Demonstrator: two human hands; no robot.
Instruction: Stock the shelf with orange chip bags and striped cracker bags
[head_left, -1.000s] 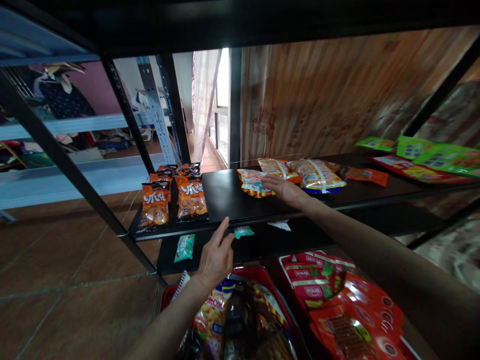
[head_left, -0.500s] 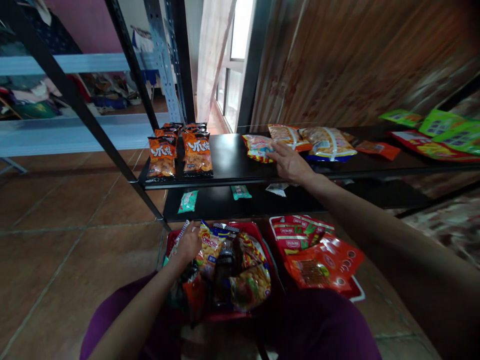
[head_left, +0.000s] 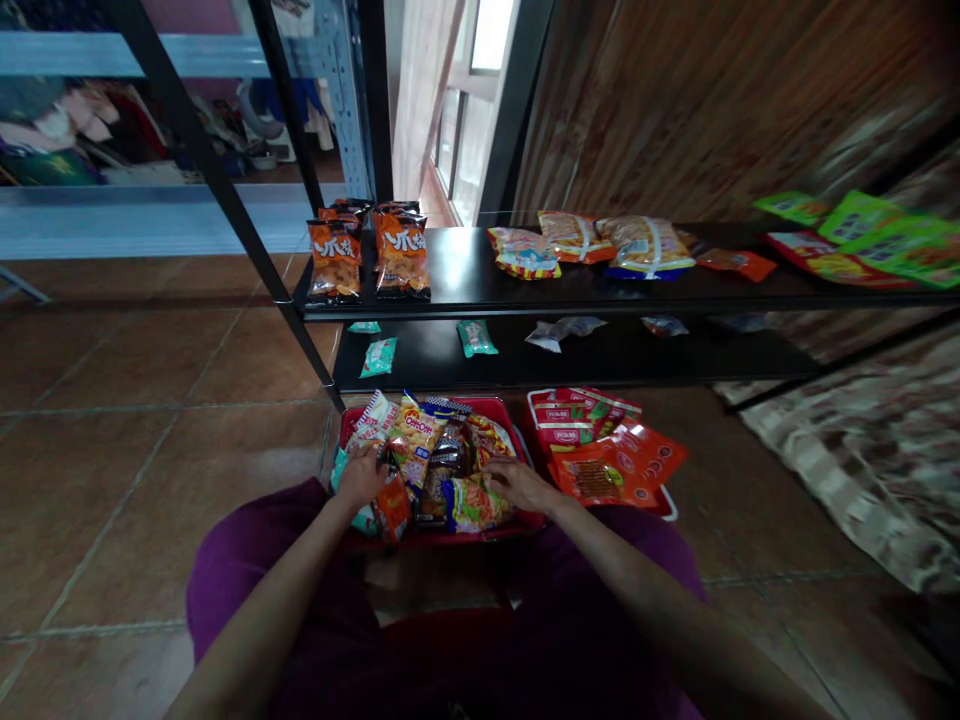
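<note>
A red basket (head_left: 514, 410) between my knees holds several snack bags. Over its left part is my left hand (head_left: 361, 476), fingers apart, resting near an orange snack bag (head_left: 391, 508). My right hand (head_left: 519, 484) is at the basket's right side, with its fingers closed at the edge of a yellow-and-green snack bag (head_left: 474, 505). Between the hands lie a yellow snack bag (head_left: 415, 440) and a dark brown bag (head_left: 448, 455). A white-and-red striped bag (head_left: 375, 416) leans at the back left. The undersides of both hands are hidden.
On the black upper shelf (head_left: 457, 265) stand orange-and-black snack bags (head_left: 403, 255), with a red-and-yellow bag (head_left: 523, 252) further right. Small green packets (head_left: 476, 338) lie on the lower shelf (head_left: 427, 360). A second basket (head_left: 670, 508) holds red and orange packs (head_left: 622, 462).
My right hand has left the red-and-yellow bag on the upper shelf and come down to the basket. My left hand has shifted from the striped bag toward the orange one. The view has tilted.
</note>
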